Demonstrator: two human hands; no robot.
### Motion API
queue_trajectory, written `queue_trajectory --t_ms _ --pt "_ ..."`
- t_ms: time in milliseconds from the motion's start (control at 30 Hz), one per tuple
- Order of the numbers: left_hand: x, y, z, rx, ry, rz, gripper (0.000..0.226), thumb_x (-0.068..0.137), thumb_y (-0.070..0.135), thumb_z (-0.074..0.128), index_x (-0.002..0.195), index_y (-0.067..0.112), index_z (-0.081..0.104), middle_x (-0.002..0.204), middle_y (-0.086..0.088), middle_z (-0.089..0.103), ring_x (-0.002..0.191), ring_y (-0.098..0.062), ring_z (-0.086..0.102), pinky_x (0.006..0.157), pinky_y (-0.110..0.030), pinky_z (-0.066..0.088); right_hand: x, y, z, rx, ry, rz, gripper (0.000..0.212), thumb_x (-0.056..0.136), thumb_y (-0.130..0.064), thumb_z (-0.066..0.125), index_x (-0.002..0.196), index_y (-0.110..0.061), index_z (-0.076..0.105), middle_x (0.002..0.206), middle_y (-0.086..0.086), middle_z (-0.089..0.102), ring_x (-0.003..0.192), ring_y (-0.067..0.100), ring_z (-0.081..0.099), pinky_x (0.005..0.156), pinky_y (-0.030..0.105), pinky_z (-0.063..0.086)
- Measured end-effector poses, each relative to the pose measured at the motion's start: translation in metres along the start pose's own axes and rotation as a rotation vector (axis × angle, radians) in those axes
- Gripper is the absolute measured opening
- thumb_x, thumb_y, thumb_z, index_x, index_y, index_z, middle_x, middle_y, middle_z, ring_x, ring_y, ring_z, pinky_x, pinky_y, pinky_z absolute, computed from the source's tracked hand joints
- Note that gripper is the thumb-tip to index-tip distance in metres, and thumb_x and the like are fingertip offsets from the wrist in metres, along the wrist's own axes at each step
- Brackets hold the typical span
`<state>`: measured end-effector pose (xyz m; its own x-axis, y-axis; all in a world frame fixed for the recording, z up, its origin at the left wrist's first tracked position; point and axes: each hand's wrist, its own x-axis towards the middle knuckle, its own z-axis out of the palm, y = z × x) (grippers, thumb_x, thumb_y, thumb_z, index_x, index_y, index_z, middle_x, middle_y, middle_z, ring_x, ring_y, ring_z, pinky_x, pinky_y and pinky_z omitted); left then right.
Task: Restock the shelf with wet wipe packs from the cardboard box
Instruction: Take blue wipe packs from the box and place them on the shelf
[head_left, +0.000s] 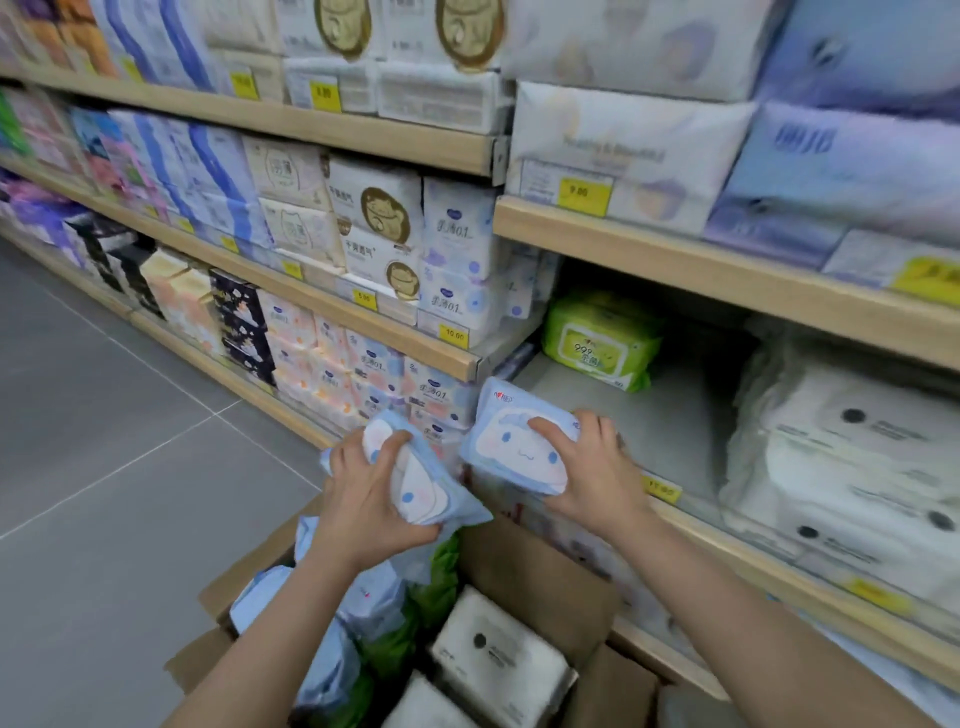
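So two blue wet wipe packs with the white cartoon puppy print are being held at once here. One pack (415, 478) is gripped by the left hand (369, 493), fingers curled over its top and thumb tucked under, with the pack tilted on edge right above the open cardboard box (540, 566). The other pack (514, 441) is clamped by the right hand (592, 473), thumb laid across the printed face and fingers wrapped round the far edge, held face-up at the front lip of the grey shelf (639, 415). Both forearms are stretched forward from the near edge of the view, right one reaching further. More blue packs (332, 654) are stacked in the left side of the box, white packs (498, 654) on the right, green ones squeezed between. A green wipe pack (597, 338) is sat far back on the shelf, white packs (852, 457) piled to its right.
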<state>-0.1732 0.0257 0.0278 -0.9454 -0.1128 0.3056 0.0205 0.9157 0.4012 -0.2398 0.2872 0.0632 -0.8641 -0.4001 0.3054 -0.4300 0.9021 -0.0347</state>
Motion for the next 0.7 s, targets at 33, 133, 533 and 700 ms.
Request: queue_trajectory --t_ms 33,133,533,700 --pt "0.007 0.009 0.002 -0.004 0.001 0.024 0.105 0.043 0.071 0.065 0.134 0.028 0.034 0.131 -0.017 0.033 0.123 -0.04 0.028 0.091 -0.056 0.041 0.002 0.012 -0.009 0.0 0.036 0.012 0.076 0.061 -0.053 0.064 0.129 -0.036 0.037 0.112 0.016 0.047 0.099 0.037 0.044 0.082 0.05 0.047" --pt "0.023 0.033 0.012 -0.034 0.006 0.072 0.105 0.044 0.07 0.066 0.134 0.029 0.031 0.13 -0.016 0.032 0.124 -0.039 0.027 0.091 -0.056 0.041 0.012 0.05 -0.031 -0.06 0.119 0.02 0.08 0.057 -0.042 0.074 0.128 -0.033 0.038 0.109 0.02 0.047 0.098 0.033 0.038 0.082 0.053 0.048" --pt "0.054 0.068 0.064 -0.076 0.059 0.168 0.104 0.041 0.069 0.068 0.131 0.025 0.039 0.12 -0.017 0.041 0.111 -0.039 0.039 0.086 -0.049 0.041 0.028 0.15 -0.004 -0.326 -0.055 0.006 0.113 0.047 -0.032 0.085 0.142 -0.013 0.027 0.112 0.019 0.052 0.106 0.036 0.047 0.101 0.061 0.036" --pt "0.05 0.072 0.071 -0.121 0.037 0.135 0.103 0.039 0.068 0.067 0.129 0.023 0.042 0.119 -0.018 0.04 0.112 -0.039 0.039 0.09 -0.048 0.037 0.022 0.137 -0.002 -0.185 -0.114 -0.016 0.072 0.077 -0.038 0.063 0.138 -0.009 0.039 0.126 0.012 0.046 0.12 0.034 0.043 0.114 0.049 0.012"
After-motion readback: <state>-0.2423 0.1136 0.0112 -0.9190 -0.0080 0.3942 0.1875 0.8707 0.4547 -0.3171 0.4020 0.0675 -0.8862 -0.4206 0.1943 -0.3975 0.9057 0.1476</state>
